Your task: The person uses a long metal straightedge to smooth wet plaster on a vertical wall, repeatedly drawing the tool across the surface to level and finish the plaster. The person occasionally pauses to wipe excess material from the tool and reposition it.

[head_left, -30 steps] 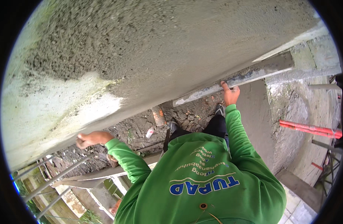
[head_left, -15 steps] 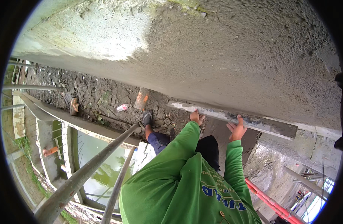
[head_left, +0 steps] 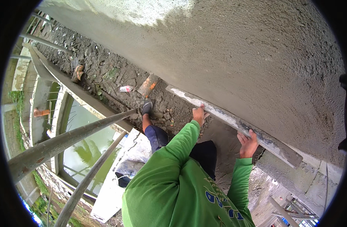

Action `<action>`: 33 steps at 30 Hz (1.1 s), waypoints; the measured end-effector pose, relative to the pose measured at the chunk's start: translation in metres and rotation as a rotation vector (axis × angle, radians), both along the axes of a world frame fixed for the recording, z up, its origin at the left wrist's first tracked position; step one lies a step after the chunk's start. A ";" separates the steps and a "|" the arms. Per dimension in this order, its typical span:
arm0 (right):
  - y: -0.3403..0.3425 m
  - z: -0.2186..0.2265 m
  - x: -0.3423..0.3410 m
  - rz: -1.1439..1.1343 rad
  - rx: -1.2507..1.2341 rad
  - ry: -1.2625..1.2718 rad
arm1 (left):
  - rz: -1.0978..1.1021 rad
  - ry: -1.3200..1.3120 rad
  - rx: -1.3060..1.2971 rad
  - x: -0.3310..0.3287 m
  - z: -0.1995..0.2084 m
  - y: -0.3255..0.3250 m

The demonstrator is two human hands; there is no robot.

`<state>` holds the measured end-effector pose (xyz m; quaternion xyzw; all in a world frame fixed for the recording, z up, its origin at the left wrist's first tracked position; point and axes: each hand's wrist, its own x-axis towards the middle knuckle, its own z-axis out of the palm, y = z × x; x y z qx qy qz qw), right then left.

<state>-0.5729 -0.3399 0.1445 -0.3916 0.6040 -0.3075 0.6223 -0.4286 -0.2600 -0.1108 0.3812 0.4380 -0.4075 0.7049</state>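
A long, flat straightedge [head_left: 231, 120], smeared with pale mortar, lies along the lower part of a grey plastered wall [head_left: 256, 68]. My left hand [head_left: 199, 114] grips its near edge left of the middle, with the thumb on top. Farther right, my right hand [head_left: 248, 143] holds the same edge, fingers bent against it. Both green-sleeved arms reach forward to it. Fresh, rough plaster covers most of the wall, while a whitish patch [head_left: 143, 9] shows at the upper left. The straightedge's far side sits close to the wall; whether its whole length touches I cannot tell.
Muddy ground [head_left: 101, 64] with an orange-stained pipe piece [head_left: 148, 86] and a small bottle [head_left: 126, 89] runs along the wall's foot. Scaffold poles [head_left: 75, 142] slant across the left, above a pool of green water [head_left: 92, 147]. A concrete ledge [head_left: 294, 181] lies at the right.
My view has turned, so the wall and straightedge now slope down more steeply to the right. Both hands keep their hold on the straightedge. My right hand appears lower in the picture.
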 end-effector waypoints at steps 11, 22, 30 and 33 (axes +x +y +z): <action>0.017 -0.044 0.024 0.008 -0.008 0.022 | -0.096 0.041 0.073 0.017 -0.050 -0.004; 0.006 -0.038 0.002 0.103 -0.149 0.168 | -0.101 0.117 -0.054 -0.028 -0.055 -0.025; 0.006 -0.009 -0.015 0.215 -0.075 -0.001 | -0.112 -0.050 0.000 -0.002 0.009 0.008; -0.007 0.011 -0.032 0.177 -0.060 0.042 | -0.059 0.014 -0.111 -0.025 0.013 -0.003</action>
